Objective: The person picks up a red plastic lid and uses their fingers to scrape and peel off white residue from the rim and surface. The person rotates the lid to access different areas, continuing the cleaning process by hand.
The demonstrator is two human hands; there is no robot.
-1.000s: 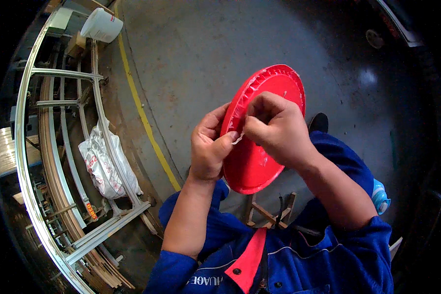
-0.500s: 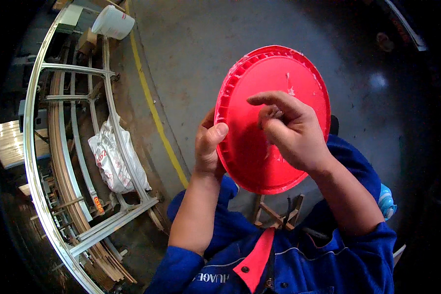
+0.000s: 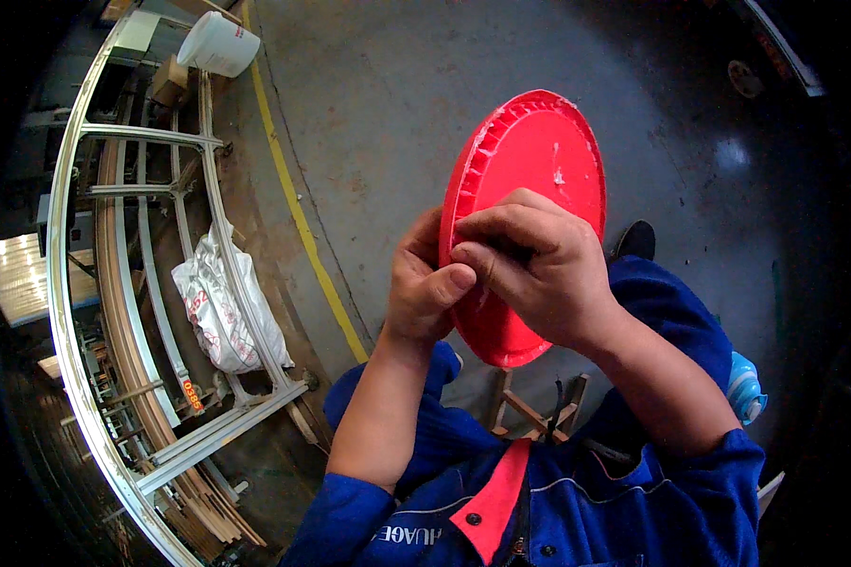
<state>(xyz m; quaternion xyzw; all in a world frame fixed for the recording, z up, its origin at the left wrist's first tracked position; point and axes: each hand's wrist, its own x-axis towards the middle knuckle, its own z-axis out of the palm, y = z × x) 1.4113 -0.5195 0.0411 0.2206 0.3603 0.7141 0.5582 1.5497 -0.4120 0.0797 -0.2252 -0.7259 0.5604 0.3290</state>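
Both hands are up on the red lid [image 3: 539, 161], held on edge above the lap, tilted so its round face turns toward the right hand [image 3: 539, 274]. The left hand [image 3: 424, 283] is closed on the lid's near rim, thumb pressed across the front and the other fingers wrapped behind, out of sight. The right hand is curled tight, fingertips bunched against the rim just beside the left thumb, pinching at something there; what sits between those fingertips is hidden, so I cannot tell whether it is a strip, a burr or only the rim itself.

Risks from here, as I judge them. The lid is carried by 1 edge only, with most of its disc standing free above both hands. A hard pull from the right hand could twist it out of the left hand's hold, and it would drop to the concrete floor [image 3: 397, 113] below. The rim looks ribbed and rough with white flecks, so fingertips dragged along it could be scraped. A slip could also send the right hand jerking back toward the body.

Well off to the left of the left hand stand a curved metal frame [image 3: 217, 227], a white sack [image 3: 222, 312] and a white bucket [image 3: 219, 42].
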